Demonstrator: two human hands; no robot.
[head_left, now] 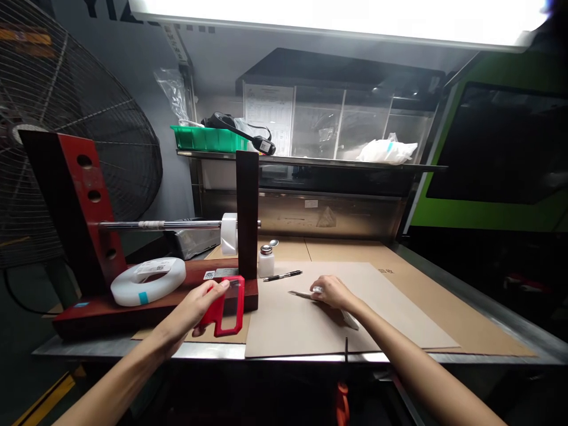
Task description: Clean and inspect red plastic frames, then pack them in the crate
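Observation:
My left hand (207,305) grips a red plastic frame (239,305) with a rectangular opening, thumb on its upper edge, in front of the wooden stand. My right hand (332,291) is low over the beige cardboard sheet (284,331), fingers curled around a slim pointed tool (302,294). The tool's narrow tip points left, and a pale end (350,320) shows below the wrist. My fingers hide its middle, so I cannot make out its exact kind. A small clear bit shows at the fingertips. A black pen (283,276) lies beyond this hand.
On the left, a dark red stand (195,272) carries a metal rod (186,225) with a tape roll (229,234); a larger clear roll (148,281) lies on its base. A white bottle (266,261) stands beside its post. A shelf (310,158) with a green bin (208,139) runs behind.

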